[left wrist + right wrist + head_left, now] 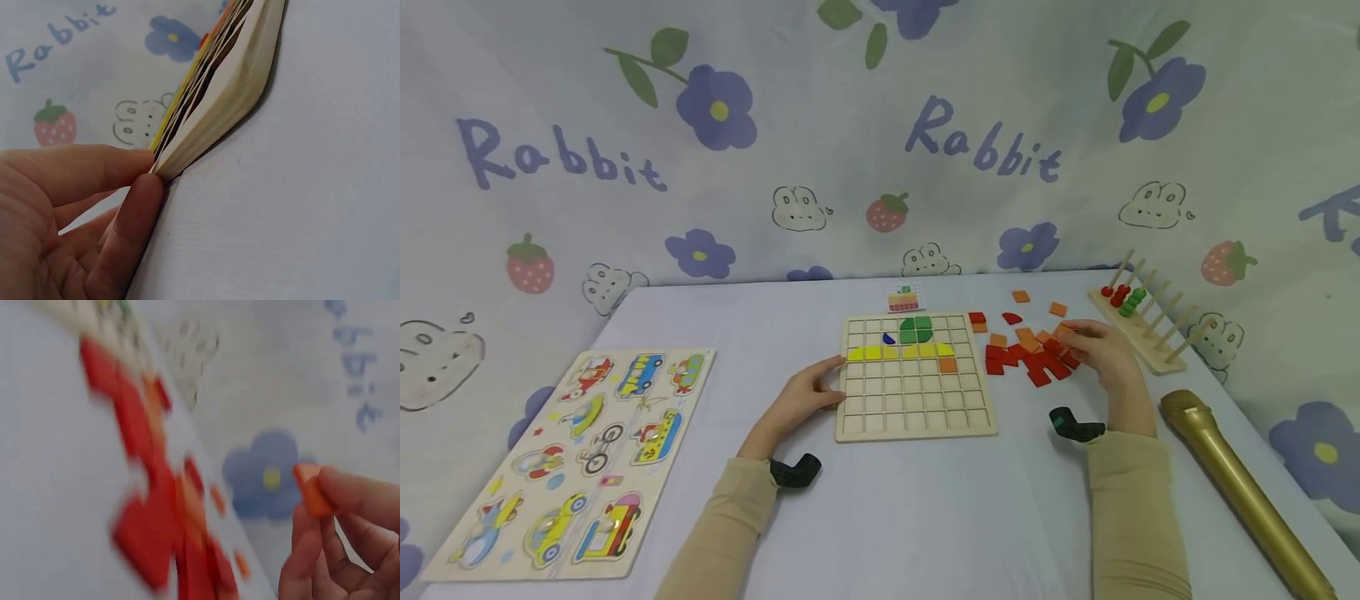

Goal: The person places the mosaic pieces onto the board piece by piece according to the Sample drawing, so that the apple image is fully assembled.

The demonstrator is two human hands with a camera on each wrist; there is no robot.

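Observation:
My right hand [1101,350] pinches an orange square tile [312,490] between thumb and fingertips, held over the loose tiles. My left hand [805,392] touches the left edge of a wooden grid board [917,421] with thumb and forefinger. On the board lie green rounded tiles [916,330], a row of yellow tiles [872,353], a blue piece [889,338] and one orange tile [948,365] under the yellow row's right end. Red tiles [1036,375] and orange tiles [1026,337] lie scattered right of the board, blurred in the right wrist view.
A small pattern card [905,298] lies behind the board. A peg rack [1150,337] with red and green beads stands at the back right. A gold microphone [1247,492] lies at the right, and a vehicle puzzle board [512,575] at the left.

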